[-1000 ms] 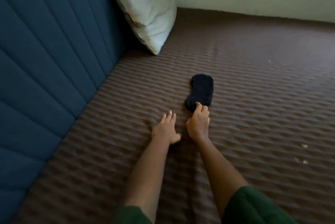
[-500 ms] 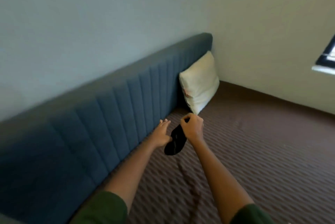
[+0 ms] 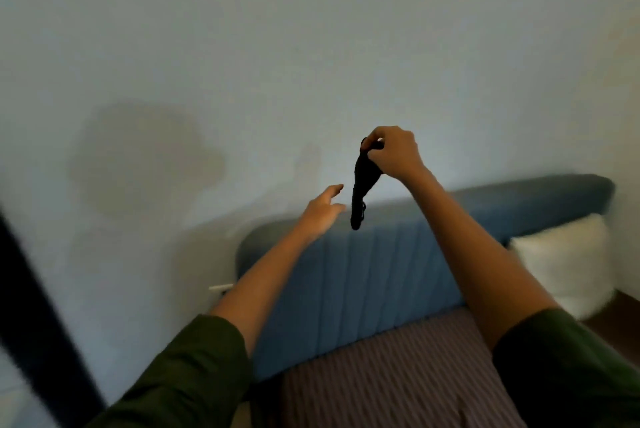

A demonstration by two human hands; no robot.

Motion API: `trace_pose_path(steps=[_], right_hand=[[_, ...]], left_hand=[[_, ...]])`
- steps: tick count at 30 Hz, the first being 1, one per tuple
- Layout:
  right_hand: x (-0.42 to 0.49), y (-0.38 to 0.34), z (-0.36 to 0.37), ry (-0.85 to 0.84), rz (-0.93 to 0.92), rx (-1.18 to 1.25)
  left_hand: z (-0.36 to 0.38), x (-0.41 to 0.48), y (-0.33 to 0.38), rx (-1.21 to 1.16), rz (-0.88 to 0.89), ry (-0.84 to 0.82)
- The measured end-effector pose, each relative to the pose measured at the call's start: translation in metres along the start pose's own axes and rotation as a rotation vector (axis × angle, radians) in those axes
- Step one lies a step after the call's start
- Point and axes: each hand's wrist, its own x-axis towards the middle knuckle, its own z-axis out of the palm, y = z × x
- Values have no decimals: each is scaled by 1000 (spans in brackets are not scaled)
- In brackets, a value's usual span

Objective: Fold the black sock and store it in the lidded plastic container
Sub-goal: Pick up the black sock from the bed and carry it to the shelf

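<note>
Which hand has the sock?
The right hand, raised higher, pinches the top of the black sock, which dangles below it. The left hand is open and empty, just beside the sock's lower end.

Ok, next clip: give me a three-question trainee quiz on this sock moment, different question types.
1. True or false: the black sock lies flat on the bed.
2. Which hand pinches the sock? A) left B) right C) both
3. Fill in: the white pillow leans against the blue ____.

Key:
1. False; it dangles in the air from the right hand.
2. B; the left hand is open beside it, not touching.
3. Headboard.
</note>
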Motion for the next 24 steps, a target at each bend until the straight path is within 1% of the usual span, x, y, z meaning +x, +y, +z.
trace_pose_path(steps=[4, 6, 10, 14, 16, 19, 24], right_hand=[[14, -101, 45, -98, -201, 88], [16, -151, 67, -140, -306, 129], [11, -261, 113, -223, -477, 274], [-12, -373, 156, -311, -637, 453], [-27, -421, 171, -365, -687, 527], [-53, -488, 192, -457, -747, 663], [-94, -581, 218, -565, -831, 787]], left_hand=[[-101, -21, -22, -112, -162, 264], [-152, -43, -36, -143, -244, 341], [-249, -105, -66, -162, -342, 423], [-342, -174, -87, -271, -340, 647], [-379, -208, -90, -319, -335, 760], [-430, -264, -96, -285, -354, 952], [-497, -347, -99, -200, -363, 1178]])
